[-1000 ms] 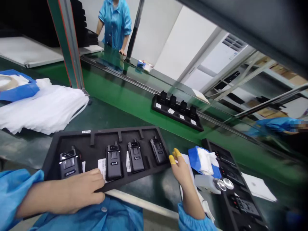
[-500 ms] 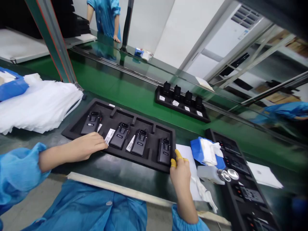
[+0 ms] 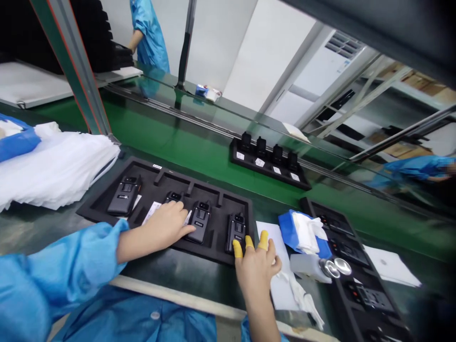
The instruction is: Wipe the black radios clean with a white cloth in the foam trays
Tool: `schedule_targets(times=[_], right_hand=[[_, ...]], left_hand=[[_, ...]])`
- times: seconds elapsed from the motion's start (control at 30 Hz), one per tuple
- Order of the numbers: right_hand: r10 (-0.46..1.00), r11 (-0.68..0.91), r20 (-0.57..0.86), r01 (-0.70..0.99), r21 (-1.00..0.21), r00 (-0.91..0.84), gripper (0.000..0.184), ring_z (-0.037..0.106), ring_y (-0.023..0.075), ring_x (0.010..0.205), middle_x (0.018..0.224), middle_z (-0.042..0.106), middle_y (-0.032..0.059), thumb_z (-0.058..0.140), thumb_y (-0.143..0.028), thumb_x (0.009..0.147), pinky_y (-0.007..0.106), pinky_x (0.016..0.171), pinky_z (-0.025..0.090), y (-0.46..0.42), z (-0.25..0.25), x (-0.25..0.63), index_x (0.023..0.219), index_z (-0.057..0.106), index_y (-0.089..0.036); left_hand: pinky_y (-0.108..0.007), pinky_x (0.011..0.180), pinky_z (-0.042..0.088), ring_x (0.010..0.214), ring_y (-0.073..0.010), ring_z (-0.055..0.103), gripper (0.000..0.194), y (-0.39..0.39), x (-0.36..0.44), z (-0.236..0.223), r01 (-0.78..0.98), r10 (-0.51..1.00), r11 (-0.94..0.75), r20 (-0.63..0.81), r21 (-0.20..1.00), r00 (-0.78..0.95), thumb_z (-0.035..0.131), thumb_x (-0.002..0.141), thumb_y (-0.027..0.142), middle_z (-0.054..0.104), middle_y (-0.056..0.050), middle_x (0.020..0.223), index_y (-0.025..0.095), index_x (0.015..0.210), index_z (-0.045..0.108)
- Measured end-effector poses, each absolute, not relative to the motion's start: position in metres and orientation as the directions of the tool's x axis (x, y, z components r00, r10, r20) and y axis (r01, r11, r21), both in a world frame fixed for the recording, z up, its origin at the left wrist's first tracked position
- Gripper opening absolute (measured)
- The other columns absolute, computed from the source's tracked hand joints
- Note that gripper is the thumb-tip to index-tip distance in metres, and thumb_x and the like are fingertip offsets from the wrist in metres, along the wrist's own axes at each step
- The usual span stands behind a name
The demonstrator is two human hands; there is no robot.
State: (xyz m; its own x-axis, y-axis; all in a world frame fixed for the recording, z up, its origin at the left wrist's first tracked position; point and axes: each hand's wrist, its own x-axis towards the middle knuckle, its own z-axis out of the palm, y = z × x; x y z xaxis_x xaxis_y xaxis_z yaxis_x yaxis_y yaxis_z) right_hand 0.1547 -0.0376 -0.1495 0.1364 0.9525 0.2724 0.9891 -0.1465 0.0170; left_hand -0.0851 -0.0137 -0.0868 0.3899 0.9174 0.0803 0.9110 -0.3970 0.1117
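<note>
Head camera: the black tray (image 3: 147, 190) lies flat on the bench before the person, and inside it are the radios, each in its own compartment, perhaps so that they do not rub together. The left hand (image 3: 162, 227) is over the second radio (image 3: 174, 196) from the left, its thumb reaching to the third radio (image 3: 199, 221); the palm hides the contact, so I cannot tell if it pinches anything. The right hand (image 3: 254, 270) has its fingers spread at the right end of the tray, by the rightmost radio (image 3: 235, 232), with no closed grip visible. Its yellow finger covers (image 3: 263, 240) maybe protect the surfaces from marks. To the right of the tray are a blue packet (image 3: 287, 230) and a pale bottle (image 3: 308, 267), probably near for easy reach.
</note>
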Motion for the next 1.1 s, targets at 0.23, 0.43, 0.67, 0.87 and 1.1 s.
schedule_targets(times=[0.23, 0.43, 0.67, 0.87, 1.1], right_hand=[[0.965, -0.16, 0.168, 0.961, -0.227, 0.201, 0.053, 0.026, 0.0397, 0.133, 0.142, 0.036, 0.0244, 0.053, -0.048, 0.082, 0.059, 0.096, 0.028, -0.03, -0.15, 0.15, 0.12, 0.059, -0.012], [0.958, -0.133, 0.2, 0.937, -0.324, 0.205, 0.059, 0.02, 0.044, 0.134, 0.141, 0.035, 0.0292, 0.058, -0.053, 0.077, 0.066, 0.097, 0.022, -0.027, -0.152, 0.139, 0.112, 0.062, -0.006], [0.964, -0.071, 0.134, 0.705, -0.705, 0.23, 0.06, 0.056, 0.0275, 0.111, 0.121, 0.059, 0.0195, 0.054, -0.036, 0.078, 0.041, 0.092, 0.043, -0.025, -0.136, 0.118, 0.131, 0.044, -0.008], [0.948, -0.208, 0.049, 0.73, -0.651, 0.314, 0.053, 0.066, 0.0262, 0.085, 0.095, 0.071, 0.0119, 0.051, -0.037, 0.078, 0.036, 0.076, 0.049, -0.023, -0.128, 0.114, 0.125, 0.054, -0.014], [0.817, 0.013, 0.483, 0.829, -0.56, 0.314, 0.055, 0.067, 0.0234, 0.079, 0.101, 0.069, 0.0155, 0.044, -0.045, 0.082, 0.032, 0.071, 0.051, -0.036, -0.135, 0.095, 0.12, 0.057, -0.007]], left_hand=[[-0.039, 0.071, 0.046, 0.083, -0.036, 0.063, 0.061, 0.021, -0.045, -0.099, 0.956, 0.958, -0.269, -0.069, 0.115, 0.278, 0.057, 0.077, 0.061, 0.061, -0.023, 0.095, 0.003, 0.092, 0.066], [-0.037, 0.073, 0.045, 0.089, -0.0359, 0.062, 0.059, 0.028, -0.043, -0.104, 0.933, 0.981, -0.121, -0.105, 0.34, 0.165, 0.068, 0.063, 0.062, 0.058, -0.02, 0.1, 0.009, 0.088, 0.061], [-0.032, 0.064, 0.045, 0.068, -0.0249, 0.063, 0.051, 0.029, -0.043, -0.111, 0.647, 0.984, 0.042, -0.145, 0.761, 0.106, 0.071, 0.061, 0.037, 0.062, -0.002, 0.07, 0.014, 0.103, 0.054], [-0.033, 0.087, 0.047, 0.1, -0.0227, 0.063, 0.055, 0.016, -0.065, -0.113, 0.126, 0.986, 0.069, -0.086, 0.99, 0.141, 0.065, 0.072, 0.029, 0.066, -0.01, 0.11, 0.014, 0.122, 0.049], [-0.036, 0.09, 0.047, 0.097, -0.025, 0.064, 0.049, 0.004, -0.081, -0.113, -0.614, 0.939, 0.285, -0.086, 0.736, 0.333, 0.073, 0.073, 0.024, 0.07, -0.009, 0.1, 0.016, 0.119, 0.058]])
